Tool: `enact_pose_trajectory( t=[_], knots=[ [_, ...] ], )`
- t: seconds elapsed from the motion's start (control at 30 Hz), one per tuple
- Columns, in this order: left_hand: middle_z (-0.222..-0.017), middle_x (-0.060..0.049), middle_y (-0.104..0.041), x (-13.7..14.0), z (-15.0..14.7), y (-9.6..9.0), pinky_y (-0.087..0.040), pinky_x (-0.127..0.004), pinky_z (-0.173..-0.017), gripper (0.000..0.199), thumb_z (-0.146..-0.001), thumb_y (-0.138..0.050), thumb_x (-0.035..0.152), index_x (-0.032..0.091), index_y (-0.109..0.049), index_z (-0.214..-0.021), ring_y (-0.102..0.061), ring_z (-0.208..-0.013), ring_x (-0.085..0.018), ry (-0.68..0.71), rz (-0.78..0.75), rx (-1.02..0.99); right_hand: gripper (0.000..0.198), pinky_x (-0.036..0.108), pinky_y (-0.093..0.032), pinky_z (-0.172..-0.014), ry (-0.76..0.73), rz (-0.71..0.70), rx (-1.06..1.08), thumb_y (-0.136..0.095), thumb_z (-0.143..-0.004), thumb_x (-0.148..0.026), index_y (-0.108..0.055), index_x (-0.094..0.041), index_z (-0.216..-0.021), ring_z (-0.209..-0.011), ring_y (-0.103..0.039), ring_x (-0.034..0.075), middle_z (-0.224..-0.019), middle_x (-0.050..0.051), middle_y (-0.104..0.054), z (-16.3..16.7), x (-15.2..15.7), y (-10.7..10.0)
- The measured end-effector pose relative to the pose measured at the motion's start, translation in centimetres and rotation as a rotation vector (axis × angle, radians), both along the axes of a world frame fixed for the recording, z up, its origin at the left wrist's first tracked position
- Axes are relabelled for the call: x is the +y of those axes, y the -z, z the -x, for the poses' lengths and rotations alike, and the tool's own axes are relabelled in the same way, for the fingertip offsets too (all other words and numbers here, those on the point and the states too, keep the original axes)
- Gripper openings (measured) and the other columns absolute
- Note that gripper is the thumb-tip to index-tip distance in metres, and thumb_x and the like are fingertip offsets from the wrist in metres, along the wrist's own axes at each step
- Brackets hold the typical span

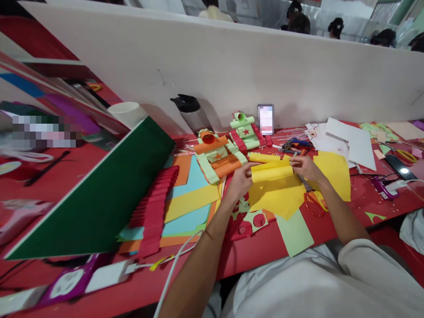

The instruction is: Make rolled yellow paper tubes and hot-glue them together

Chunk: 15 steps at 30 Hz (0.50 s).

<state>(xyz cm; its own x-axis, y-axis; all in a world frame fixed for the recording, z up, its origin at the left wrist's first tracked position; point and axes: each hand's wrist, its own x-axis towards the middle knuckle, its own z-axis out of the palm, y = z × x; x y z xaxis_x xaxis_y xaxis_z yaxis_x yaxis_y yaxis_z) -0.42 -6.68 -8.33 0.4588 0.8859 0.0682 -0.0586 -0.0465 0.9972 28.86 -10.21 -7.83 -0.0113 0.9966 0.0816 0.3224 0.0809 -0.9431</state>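
Between my two hands is a rolled piece of yellow paper (272, 173). My left hand (243, 178) pinches its left end, and my right hand (306, 168) closes on its right end. Under it lie yellow sheets (274, 198), with another yellow sheet (333, 174) to the right. Scissors (313, 201) with red and yellow handles rest just below my right hand. Beyond my left hand stand a green and orange rolled-paper figure (218, 159) and a green and red one (245, 132) with a star. A pale green sheet (296, 234) lies near the table edge.
A large green board (99, 190) leans at left, beside coloured paper sheets (190, 212) and a red crepe strip (154, 216). A bottle (192, 112) and a phone (266, 119) stand by the white partition (212, 66). A white cable (175, 269) runs past my left forearm.
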Motion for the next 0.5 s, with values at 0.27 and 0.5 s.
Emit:
enact_pose_trajectory(
  t=[0.27, 0.5],
  knots=[
    [-0.085, -0.008, -0.083, 0.9, 0.6, 1.0, -0.066, -0.037, -0.076, 0.073, -0.064, -0.095, 0.046, 0.015, -0.072, -0.126, -0.081, -0.087, -0.030, -0.066, -0.009, 0.004, 0.045, 0.038, -0.064, -0.077, -0.047, 0.022, 0.075, -0.086, -0.077, -0.042, -0.080, -0.016, -0.112, -0.079, -0.078, 0.024, -0.087, 0.010, -0.082, 0.0, -0.6, -2.6],
    [-0.085, -0.007, -0.083, 1.7, 1.3, 1.6, -0.065, -0.036, -0.079, 0.076, -0.066, -0.095, 0.048, 0.015, -0.069, -0.130, -0.081, -0.087, -0.028, -0.085, -0.042, 0.002, 0.035, 0.029, -0.060, -0.066, 0.174, -0.078, 0.057, -0.082, -0.080, -0.045, -0.077, -0.020, -0.104, -0.074, -0.072, 0.018, -0.092, 0.008, -0.082, -3.3, -0.3, -2.6]
  ],
)
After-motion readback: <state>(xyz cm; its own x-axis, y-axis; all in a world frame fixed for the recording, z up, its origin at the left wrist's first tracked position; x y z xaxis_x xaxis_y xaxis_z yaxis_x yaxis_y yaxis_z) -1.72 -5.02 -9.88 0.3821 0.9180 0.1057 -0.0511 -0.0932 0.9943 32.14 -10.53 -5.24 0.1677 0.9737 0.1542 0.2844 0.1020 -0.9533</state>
